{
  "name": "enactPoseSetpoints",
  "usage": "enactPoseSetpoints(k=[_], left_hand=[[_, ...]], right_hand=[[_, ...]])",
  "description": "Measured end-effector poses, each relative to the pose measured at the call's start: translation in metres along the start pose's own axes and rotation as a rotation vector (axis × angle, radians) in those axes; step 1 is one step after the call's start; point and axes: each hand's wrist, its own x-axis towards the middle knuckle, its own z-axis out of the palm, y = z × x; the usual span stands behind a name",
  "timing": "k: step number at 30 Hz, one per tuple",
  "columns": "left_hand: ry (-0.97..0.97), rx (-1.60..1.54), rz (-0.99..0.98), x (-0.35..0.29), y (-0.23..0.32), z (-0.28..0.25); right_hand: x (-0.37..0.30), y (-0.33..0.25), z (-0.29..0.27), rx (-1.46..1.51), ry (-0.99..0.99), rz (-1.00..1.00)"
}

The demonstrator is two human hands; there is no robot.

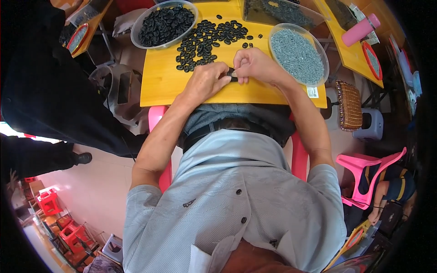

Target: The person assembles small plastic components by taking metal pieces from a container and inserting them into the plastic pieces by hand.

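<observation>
Black piece (233,78) pinched by left fingers (221,68) and right fingers (242,70), black links (208,47) beyond, screw bowl (326,68) at right

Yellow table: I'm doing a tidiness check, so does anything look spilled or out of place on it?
A few black pieces lie apart from the larger spread, just beyond the right hand, so they look stray.

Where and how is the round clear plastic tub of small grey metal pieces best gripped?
Probably by the tub's rim, from the right: it curves bare around the loose metal pieces, while the person's right hand sits close to the left side.
</observation>
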Motion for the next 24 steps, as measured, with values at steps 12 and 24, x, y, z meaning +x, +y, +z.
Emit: enactPoseSetpoints(k=[12, 24], left_hand=[[0.062, -0.030, 0.047, 0.002, -0.003, 0.006], [0.059, 0.017, 0.080, 0.002, 0.002, 0.004]], right_hand=[[-0.005, -0.001, -0.014, 0.070, -0.111, -0.032], [-0.003, 0.001, -0.015, 0.087, -0.113, -0.036]])
